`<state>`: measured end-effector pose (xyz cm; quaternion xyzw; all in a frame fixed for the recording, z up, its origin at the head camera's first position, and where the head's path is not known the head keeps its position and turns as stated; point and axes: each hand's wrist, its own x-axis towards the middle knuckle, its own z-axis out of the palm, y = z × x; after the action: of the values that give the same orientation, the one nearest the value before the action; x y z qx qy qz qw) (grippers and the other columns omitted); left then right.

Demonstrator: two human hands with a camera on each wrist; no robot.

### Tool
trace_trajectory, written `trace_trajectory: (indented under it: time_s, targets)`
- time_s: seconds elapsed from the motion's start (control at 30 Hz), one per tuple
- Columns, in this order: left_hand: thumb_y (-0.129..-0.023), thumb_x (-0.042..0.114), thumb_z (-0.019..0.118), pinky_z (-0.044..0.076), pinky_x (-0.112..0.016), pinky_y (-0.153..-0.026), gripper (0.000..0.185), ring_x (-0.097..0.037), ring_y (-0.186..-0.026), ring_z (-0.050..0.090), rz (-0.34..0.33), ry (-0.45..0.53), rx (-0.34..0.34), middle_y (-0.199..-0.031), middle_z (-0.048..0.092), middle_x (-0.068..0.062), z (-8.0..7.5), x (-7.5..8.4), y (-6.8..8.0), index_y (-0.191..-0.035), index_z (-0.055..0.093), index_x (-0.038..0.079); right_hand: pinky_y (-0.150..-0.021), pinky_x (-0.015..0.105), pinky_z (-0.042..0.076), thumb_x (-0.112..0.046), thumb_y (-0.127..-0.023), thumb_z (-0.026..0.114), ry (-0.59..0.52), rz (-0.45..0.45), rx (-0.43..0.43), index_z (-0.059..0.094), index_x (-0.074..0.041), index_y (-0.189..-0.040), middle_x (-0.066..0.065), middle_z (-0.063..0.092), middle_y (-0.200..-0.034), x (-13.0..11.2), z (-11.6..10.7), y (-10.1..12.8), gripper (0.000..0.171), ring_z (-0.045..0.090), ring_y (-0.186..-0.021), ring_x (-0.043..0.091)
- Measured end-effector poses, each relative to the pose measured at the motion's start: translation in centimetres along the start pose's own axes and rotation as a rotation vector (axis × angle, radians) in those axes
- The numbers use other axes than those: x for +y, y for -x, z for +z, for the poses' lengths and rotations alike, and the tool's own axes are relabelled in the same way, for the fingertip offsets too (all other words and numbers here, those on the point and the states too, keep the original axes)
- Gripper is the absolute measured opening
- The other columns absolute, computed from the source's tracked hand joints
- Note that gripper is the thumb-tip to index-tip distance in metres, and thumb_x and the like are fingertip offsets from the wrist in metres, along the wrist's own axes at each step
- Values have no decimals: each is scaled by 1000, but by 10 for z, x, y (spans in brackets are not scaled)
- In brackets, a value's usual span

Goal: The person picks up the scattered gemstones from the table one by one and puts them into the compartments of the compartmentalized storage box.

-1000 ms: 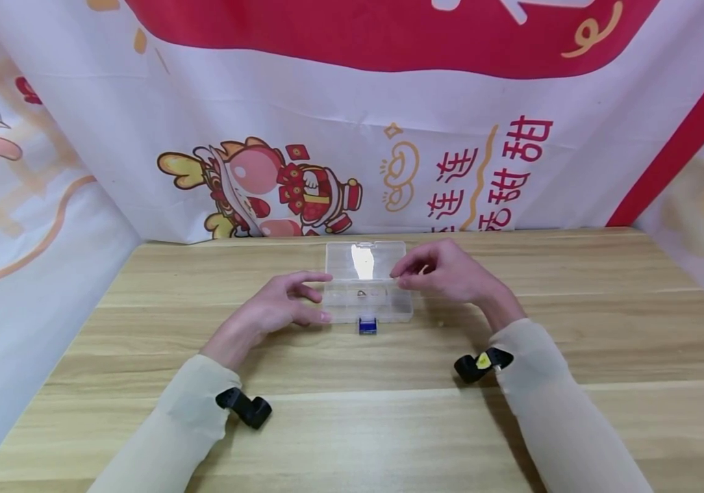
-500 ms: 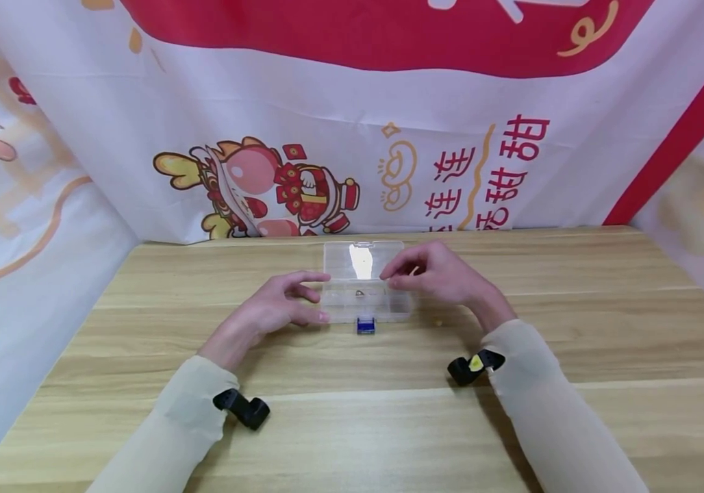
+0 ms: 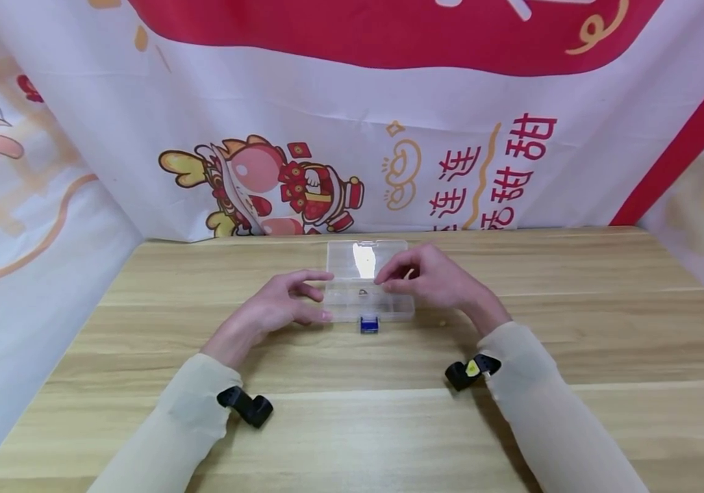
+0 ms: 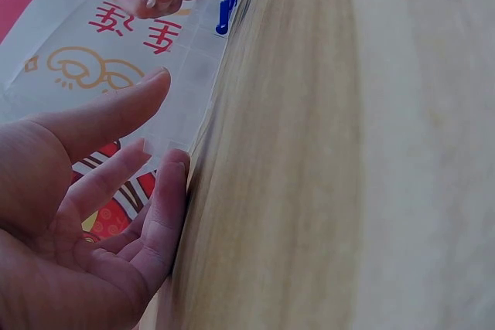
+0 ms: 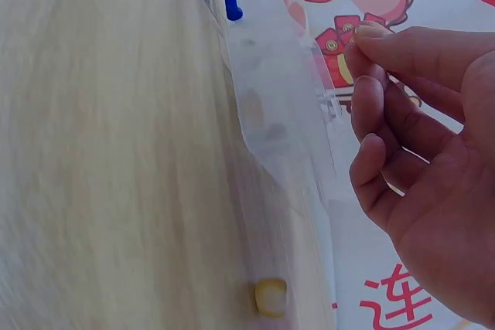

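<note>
**Clear compartment box steadied at the far middle of the bench**

At the far middle of the wooden bench (image 3: 142, 329), a clear plastic box (image 3: 352, 259) with lid raised toward the printed backdrop (image 3: 303, 185) and blue latch (image 3: 368, 324) at the near edge. Left hand (image 3: 278, 305) laid against the box's left end, fingers nearly straight and spread, thumb on the near corner; grip apart, bracing rather than clasping. Right hand (image 3: 432, 277) poised over the right compartments, thumb and forefinger tips pressed together in a pinch; whether anything small lies between them, not discernible. One small dark piece (image 3: 362, 292) seen inside the tray. A small yellow bead (image 5: 270, 297) lying on the bench just beside the box's right end, outside it.

Points of risk, as judged:
- Light, shallow box braced from one side only: liable to skate rightward or tip if pushed harder than intended.
- Tiny contents: liable to bounce out of a compartment or land in the wrong one if released from height.
- Loose bead on bare wood: liable to roll off if brushed by the right wrist or sleeve (image 3: 531, 383).
- Upright lid: liable to fall shut on a knock.
</note>
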<state>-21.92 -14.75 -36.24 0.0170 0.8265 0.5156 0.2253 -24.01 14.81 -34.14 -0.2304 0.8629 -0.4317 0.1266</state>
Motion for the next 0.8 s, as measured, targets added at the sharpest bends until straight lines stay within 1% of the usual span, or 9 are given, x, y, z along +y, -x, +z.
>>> trace_trajectory:
  time_s: [0.13,0.33,0.5,0.63,0.8]
  targets:
    - [-88,18,88,61,-32,-91,69,-28,-114,63,-3,3,-1,-138,60,-12,0,1,0,-150,60,33,-84,34,50,-14,-101,73,1,-4,-16,81,-13,-111,2,75,-108,-6,4,0,13,57,-96,25]
    - [-89,19,87,60,-32,-91,69,-28,-114,63,-5,2,-5,-138,61,-12,0,1,1,-150,60,34,-77,30,51,-10,-99,73,3,-47,-25,82,-11,-108,3,76,-101,-9,10,-2,12,59,-89,21]
    - [-88,17,87,61,-32,-90,69,-28,-114,63,-3,5,-4,-137,61,-12,0,0,1,-150,60,33,-78,31,52,-12,-99,75,-2,-37,-19,82,-16,-106,2,77,-102,-10,17,-3,11,61,-90,21]
    - [-88,17,87,61,-32,-90,69,-28,-114,63,-2,4,-3,-137,61,-12,0,1,1,-150,60,34,-77,31,53,-12,-99,74,4,-26,-23,82,-15,-107,2,77,-103,-10,23,-5,11,61,-90,21]
    - [-88,17,87,61,-33,-90,68,-27,-113,64,-1,4,-2,-137,61,-11,0,1,2,-149,60,34,-82,34,54,-13,-100,74,31,-15,-37,82,-14,-109,-1,76,-104,-12,28,-6,12,61,-93,20]
